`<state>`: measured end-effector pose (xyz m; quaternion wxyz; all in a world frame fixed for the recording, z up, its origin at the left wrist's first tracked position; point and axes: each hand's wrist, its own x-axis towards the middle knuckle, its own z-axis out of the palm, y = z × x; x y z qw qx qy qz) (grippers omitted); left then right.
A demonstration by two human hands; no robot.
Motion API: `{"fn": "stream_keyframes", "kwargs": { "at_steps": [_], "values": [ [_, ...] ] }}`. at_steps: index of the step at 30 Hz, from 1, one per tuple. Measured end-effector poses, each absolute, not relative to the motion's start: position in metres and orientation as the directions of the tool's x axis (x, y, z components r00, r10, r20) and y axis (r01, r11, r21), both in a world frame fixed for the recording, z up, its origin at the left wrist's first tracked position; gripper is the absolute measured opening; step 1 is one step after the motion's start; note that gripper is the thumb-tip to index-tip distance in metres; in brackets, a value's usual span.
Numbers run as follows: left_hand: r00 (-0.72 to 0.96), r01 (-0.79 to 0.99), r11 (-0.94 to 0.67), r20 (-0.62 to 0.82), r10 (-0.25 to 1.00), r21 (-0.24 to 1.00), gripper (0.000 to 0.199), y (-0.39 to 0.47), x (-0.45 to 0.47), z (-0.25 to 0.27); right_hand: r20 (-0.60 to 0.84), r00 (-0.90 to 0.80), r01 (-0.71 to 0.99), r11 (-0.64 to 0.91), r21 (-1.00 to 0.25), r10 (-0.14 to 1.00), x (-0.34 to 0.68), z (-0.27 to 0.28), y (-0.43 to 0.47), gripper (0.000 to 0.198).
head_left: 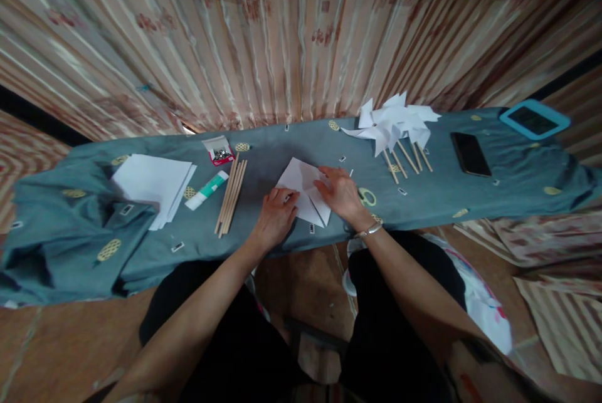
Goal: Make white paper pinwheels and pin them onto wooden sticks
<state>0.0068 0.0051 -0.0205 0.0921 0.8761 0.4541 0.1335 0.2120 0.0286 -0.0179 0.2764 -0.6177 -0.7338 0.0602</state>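
A white square of paper (pixel 305 176) lies turned cornerwise on the cloth before me, with a cut running in from its near right edge. My left hand (pixel 276 217) is closed at its left corner, fingers curled over the paper. At the right corner, my right hand (pixel 342 195), wearing a bracelet, grips the sheet with thumb and fingers; the fingertips' undersides are hidden. Scissors with yellow-green handles (pixel 367 197) lie partly behind the right hand. Left of the paper are a bundle of wooden sticks (pixel 231 197) and a green-and-white glue tube (pixel 207 190).
A stack of white paper (pixel 153 180) lies at the left, near a small open red box of metal pins (pixel 220 153). White paper pinwheels on sticks (pixel 395 121) are heaped right of centre. Farther right lie a black phone (pixel 471 153) and a blue-framed tablet (pixel 535 120). A curtain (pixel 282 39) hangs behind.
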Motion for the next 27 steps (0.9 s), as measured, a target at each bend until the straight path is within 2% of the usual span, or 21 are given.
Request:
{"fn": "stream_keyframes", "kwargs": {
  "at_steps": [11,19,27],
  "values": [
    [0.54,0.81,-0.539,0.068,0.839,0.229,0.03,0.009,0.013,-0.011,0.363,-0.063,0.864,0.233,-0.447,0.93,0.207,-0.04,0.034,0.029],
    [0.735,0.674,-0.737,0.054,0.676,0.05,0.022,0.027,-0.001,-0.004,0.34,-0.082,0.864,0.237,-0.444,0.937,0.211,-0.04,0.037,0.028],
    [0.775,0.623,-0.781,0.094,0.624,0.043,0.024,0.031,-0.016,-0.006,0.325,-0.076,0.863,0.225,-0.452,0.943,0.213,-0.041,0.038,0.029]
  ]
}}
